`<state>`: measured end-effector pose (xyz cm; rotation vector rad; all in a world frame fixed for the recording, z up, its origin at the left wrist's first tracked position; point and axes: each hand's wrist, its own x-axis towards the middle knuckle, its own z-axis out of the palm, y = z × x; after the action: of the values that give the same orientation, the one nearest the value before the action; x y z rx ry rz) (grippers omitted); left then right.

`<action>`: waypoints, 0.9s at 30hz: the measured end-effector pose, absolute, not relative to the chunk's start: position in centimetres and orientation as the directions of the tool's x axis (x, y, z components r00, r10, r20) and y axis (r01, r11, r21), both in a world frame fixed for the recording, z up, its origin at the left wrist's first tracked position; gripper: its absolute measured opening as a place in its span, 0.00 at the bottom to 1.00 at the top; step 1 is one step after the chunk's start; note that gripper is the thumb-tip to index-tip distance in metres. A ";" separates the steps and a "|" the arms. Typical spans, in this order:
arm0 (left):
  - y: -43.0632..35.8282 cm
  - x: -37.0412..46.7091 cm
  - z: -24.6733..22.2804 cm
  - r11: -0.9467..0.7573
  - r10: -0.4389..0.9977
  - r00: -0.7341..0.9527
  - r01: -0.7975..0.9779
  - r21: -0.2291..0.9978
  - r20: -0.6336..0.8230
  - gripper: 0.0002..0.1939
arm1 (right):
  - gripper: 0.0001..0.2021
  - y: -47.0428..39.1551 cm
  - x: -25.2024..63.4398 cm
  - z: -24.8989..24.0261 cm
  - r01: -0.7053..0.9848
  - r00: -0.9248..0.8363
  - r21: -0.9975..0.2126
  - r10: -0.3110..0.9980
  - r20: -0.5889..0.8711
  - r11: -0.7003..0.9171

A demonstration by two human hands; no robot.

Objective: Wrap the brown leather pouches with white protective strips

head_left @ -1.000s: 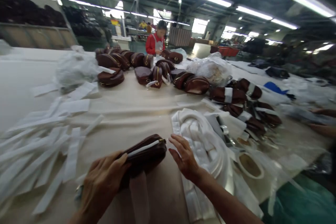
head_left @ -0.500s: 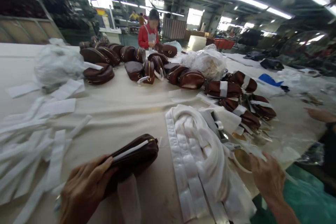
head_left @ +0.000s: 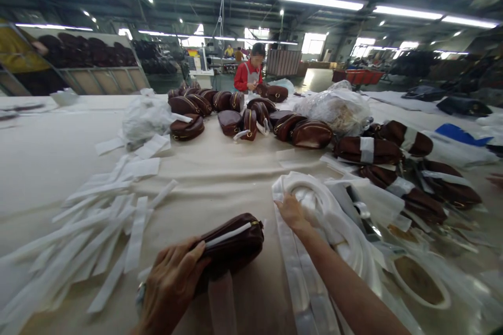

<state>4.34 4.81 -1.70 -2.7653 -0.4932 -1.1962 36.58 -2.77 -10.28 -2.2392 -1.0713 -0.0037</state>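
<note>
My left hand [head_left: 176, 275] is wrapped round a dark brown leather pouch [head_left: 239, 251]. A white strip [head_left: 228, 236] lies along the pouch's zipper, and a translucent white band [head_left: 222, 301] hangs from its near side. My right hand [head_left: 293, 212] has its fingers curled on the far left edge of a looped bundle of white strips [head_left: 318, 188], seemingly gripping one; the fingertips are partly hidden. Loose cut white strips [head_left: 135, 241] are spread left of my left hand.
Several brown pouches [head_left: 312, 133] stand across the table's far side, some with white bands. Plastic-wrapped bundles [head_left: 338, 107] lie among them. A grey tape dispenser [head_left: 357, 207] and a pale ring [head_left: 444, 293] sit at right. A person in red [head_left: 245, 76] works opposite.
My right hand has moved left and away from me, from beside the pale ring to the white strip bundle. My left hand still holds the pouch. The view has turned left and up.
</note>
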 end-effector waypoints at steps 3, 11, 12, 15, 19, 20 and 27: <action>4.7 4.3 -1.7 -0.943 0.264 0.644 0.330 0.050 0.718 0.06 | 0.15 -1.3 38.2 -10.5 0.590 0.749 -0.546 0.655 0.096 -0.595; 4.7 4.6 -1.4 -0.944 0.246 0.622 0.328 0.038 0.743 0.07 | 0.15 -1.8 39.5 -9.1 0.498 0.754 -0.545 0.647 -0.112 -0.675; 4.7 4.6 -1.4 -0.944 0.248 0.624 0.329 0.039 0.741 0.07 | 0.15 -2.1 39.4 -8.9 0.504 0.749 -0.554 0.655 -0.102 -0.663; 4.7 4.5 -1.8 -0.938 0.278 0.623 0.342 0.065 0.731 0.07 | 0.12 -3.1 38.8 -7.9 0.534 0.741 -0.590 0.671 -0.017 -0.605; 4.7 4.4 -1.9 -0.927 0.330 0.633 0.358 0.113 0.700 0.07 | 0.12 -3.5 37.2 -5.8 0.606 0.696 -0.666 0.695 0.181 -0.434; 4.7 4.4 -1.8 -0.929 0.330 0.632 0.351 0.120 0.701 0.07 | 0.12 -3.2 36.6 -5.1 0.629 0.663 -0.688 0.712 0.231 -0.362; 4.6 4.7 -1.0 -0.903 0.405 0.578 0.372 0.214 0.708 0.13 | 0.09 1.0 28.9 1.3 0.658 0.197 -0.702 0.838 0.509 0.272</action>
<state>4.69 4.63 -0.98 -2.8275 -0.6964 -1.2864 28.95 0.99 1.31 -1.4474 -1.5213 0.2216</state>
